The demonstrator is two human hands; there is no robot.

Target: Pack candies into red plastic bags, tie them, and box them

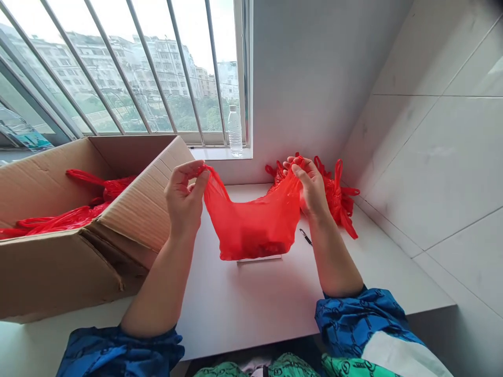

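Observation:
A red plastic bag (255,222) hangs stretched between my two hands above the white table. My left hand (185,196) pinches its left handle, and my right hand (308,183) grips the right handle. Something dark shows faintly through the lower part of the bag; whether it lies inside or behind, I cannot tell. Just below the bag's bottom edge, a thin pale flat item (260,259) is partly visible on the table. Behind my right hand lies a pile of knotted red plastic bags (340,196).
An open cardboard box (47,272) with red plastic bags (106,191) in it stands at the left. A dark pen (305,236) lies by my right wrist. On the sill of the barred window stands a clear bottle (234,131). A tiled wall (444,173) bounds the table (251,309) at right.

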